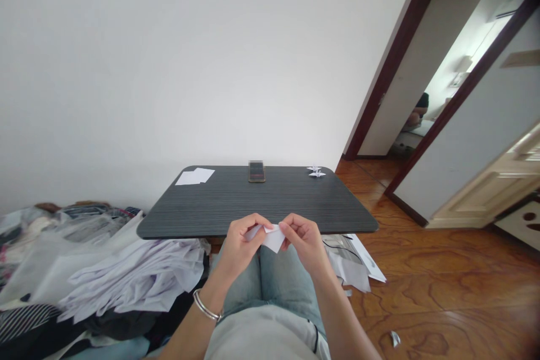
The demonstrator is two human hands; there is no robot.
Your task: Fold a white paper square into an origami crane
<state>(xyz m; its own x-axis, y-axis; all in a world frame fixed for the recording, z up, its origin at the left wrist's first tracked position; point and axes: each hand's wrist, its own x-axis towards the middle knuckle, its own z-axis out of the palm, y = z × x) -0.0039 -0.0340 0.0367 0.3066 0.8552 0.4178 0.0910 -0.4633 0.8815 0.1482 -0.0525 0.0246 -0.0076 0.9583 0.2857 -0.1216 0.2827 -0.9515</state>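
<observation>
Both my hands hold a small folded piece of white paper (273, 238) above my lap, just in front of the near edge of a dark grey table (257, 202). My left hand (241, 244) pinches the paper's left part with its fingers curled. My right hand (304, 241) pinches the right part, thumb and fingertips pressed on it. A silver bangle (206, 306) sits on my left wrist.
On the table's far side lie flat white paper sheets (195, 176) at the left, a phone (257, 171) in the middle and two small folded paper cranes (316, 171) at the right. Piled papers and cloth (126, 275) lie left, loose sheets (354, 264) on the wooden floor right.
</observation>
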